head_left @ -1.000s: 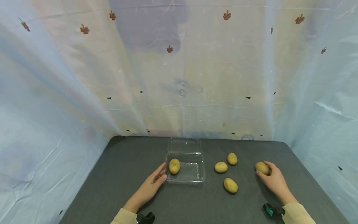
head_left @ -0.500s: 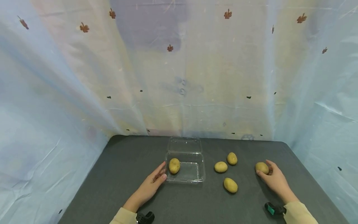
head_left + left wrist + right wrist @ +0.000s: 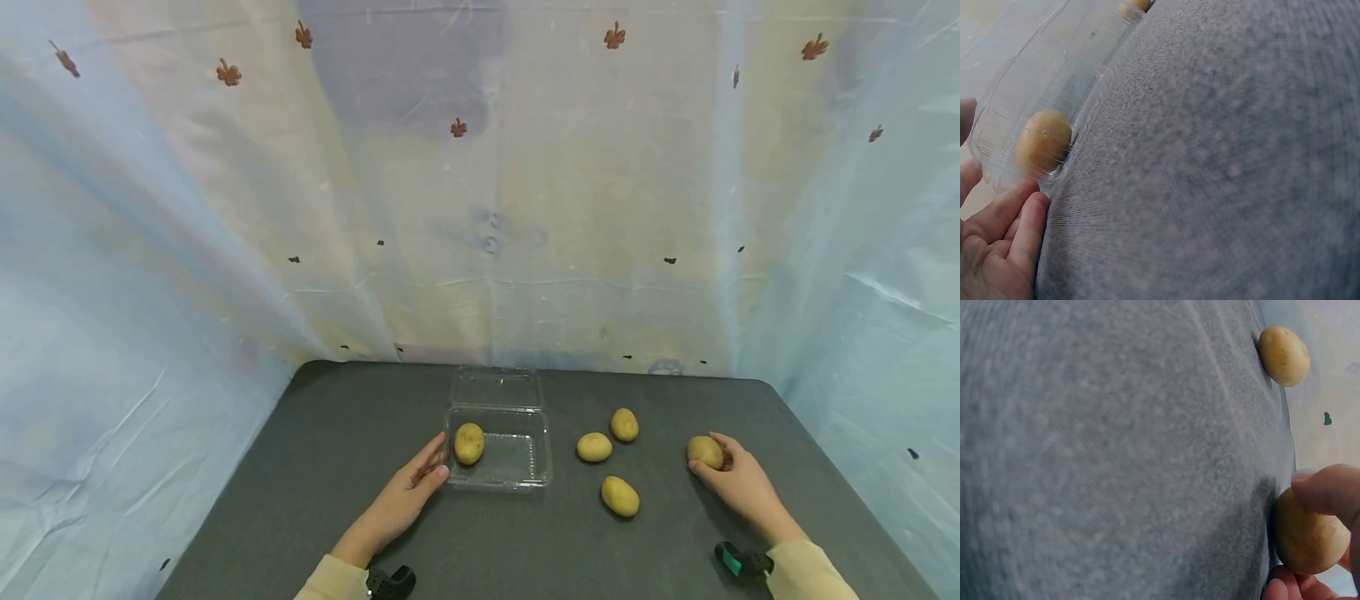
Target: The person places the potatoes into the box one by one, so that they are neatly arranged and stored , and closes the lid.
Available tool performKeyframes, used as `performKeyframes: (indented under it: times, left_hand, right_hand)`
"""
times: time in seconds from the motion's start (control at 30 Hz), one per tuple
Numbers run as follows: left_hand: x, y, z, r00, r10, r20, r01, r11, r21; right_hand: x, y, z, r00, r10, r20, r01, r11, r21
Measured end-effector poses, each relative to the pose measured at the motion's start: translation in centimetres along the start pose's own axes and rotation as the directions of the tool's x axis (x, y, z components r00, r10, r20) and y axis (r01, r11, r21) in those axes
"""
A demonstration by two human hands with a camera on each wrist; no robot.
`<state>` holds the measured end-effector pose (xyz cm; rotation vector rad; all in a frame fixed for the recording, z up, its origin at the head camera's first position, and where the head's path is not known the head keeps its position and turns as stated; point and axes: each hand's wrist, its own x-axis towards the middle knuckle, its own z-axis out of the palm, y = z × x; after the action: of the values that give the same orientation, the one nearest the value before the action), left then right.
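A clear plastic clamshell container (image 3: pixel 510 482) lies with its lid (image 3: pixel 497 388) folded back on the dark table. One potato (image 3: pixel 469 444) sits in its left end. My left hand (image 3: pixel 405 496) rests at the container's left side, fingers fairly straight; in the left wrist view the fingertips (image 3: pixel 1034 201) are right at the plastic wall. At the right side of the table, my right hand (image 3: pixel 742 487) grips a potato (image 3: pixel 705 452) between thumb and fingers. The right wrist view shows the thumb (image 3: pixel 1329 490) over this potato and fingertips underneath it.
Between the container and my right hand lie three loose potatoes: one at the back (image 3: pixel 624 425), one in the middle (image 3: pixel 594 447) and one nearer me (image 3: pixel 620 497). The grey cloth-covered table (image 3: pixel 525 550) ends at a pale plastic curtain (image 3: pixel 570 317) behind and on both sides.
Hardly anything differs. The view has shifted slightly, while both hands keep their places at the container and the potato.
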<state>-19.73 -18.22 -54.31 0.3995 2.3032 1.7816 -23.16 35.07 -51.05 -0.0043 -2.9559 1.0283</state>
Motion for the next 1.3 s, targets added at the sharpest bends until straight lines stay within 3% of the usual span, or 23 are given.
performKeyframes:
  times: [0.27, 0.63, 1.3]
  left_hand:
    - [0.0, 0.1, 0.0, 1.000, 0.004, -0.004, -0.004, 1.000, 0.005]
    - [0.0, -0.2, 0.0, 1.000, 0.001, -0.006, 0.000, 1.000, 0.012]
    - [0.1, -0.3, -0.1, 1.000, 0.003, -0.001, -0.003, 1.000, -0.004]
  right_hand:
    - [-0.1, 0.1, -0.3, 0.996, 0.091, -0.011, -0.092, 0.996, -0.001]
    - [-0.2, -0.5, -0.1, 0.991, 0.121, -0.060, -0.118, 0.992, 0.051]
    - [-0.6, -7.6, 1.2, 0.991, -0.052, -0.120, 0.068, 0.989, 0.135]
